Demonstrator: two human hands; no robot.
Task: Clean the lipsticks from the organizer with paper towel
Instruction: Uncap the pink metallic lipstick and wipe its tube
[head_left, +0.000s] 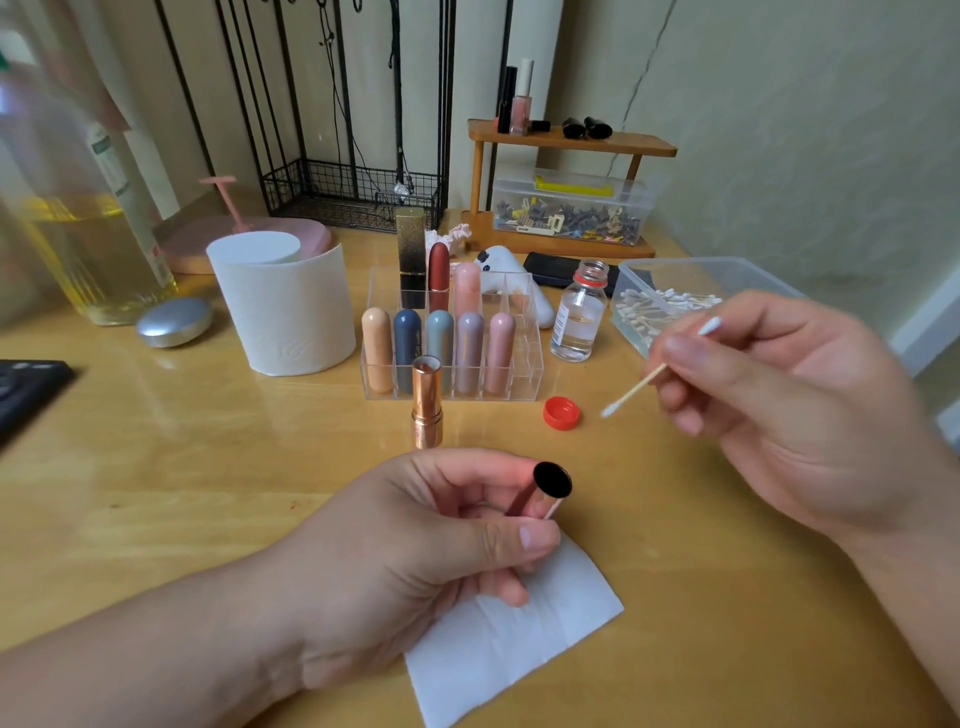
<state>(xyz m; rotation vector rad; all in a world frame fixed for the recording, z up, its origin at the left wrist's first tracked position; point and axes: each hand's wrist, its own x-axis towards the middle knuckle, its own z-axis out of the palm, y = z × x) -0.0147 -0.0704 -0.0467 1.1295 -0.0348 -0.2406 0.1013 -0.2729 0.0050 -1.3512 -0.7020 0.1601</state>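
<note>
My left hand (415, 545) grips a rose-gold lipstick cap (543, 493), its dark open end facing up, just above a folded white paper towel (519, 639) on the wooden table. My right hand (779, 415) pinches a cotton swab (631, 392) at the right, one tip pointing down-left. The uncapped rose-gold lipstick (427, 402) stands upright in front of the clear organizer (524, 358), which holds several capped lipsticks in pastel and dark colours.
A paper towel roll (283, 306) stands left of the organizer. A small open glass bottle (579, 312), its red cap (561, 413) and a clear box of cotton swabs (685, 296) lie to the right. A large bottle of yellow liquid (93, 244) stands far left.
</note>
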